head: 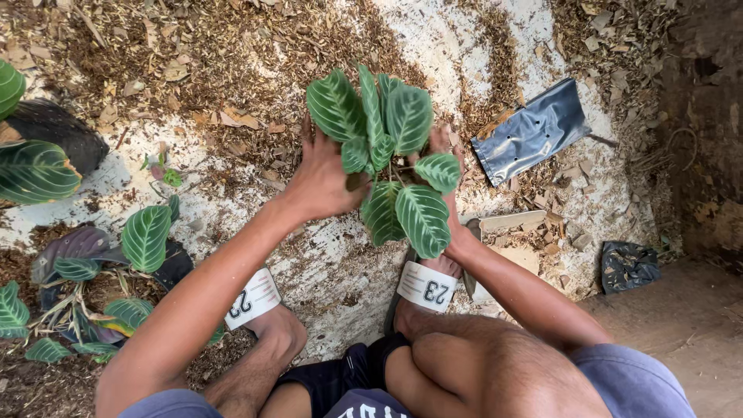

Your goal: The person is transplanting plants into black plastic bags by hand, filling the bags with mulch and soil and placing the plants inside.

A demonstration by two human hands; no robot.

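Both hands cupped the base of a striped-leaf plant on the ground.
Left hand and right hand curled around it; potting seemingly unfinished, grey bag lay unused nearby.

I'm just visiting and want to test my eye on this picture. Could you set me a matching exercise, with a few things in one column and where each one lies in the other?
Things:
1. striped-leaf plant
2. flat grey plastic bag
3. crumpled dark bag
4. left hand

Places:
A. on the ground at the far right, near the brown earth
B. pressed against the plant's left side
C. in the middle, between both hands
D. lying flat, up and to the right of the plant

Pairs: 1-C, 2-D, 3-A, 4-B
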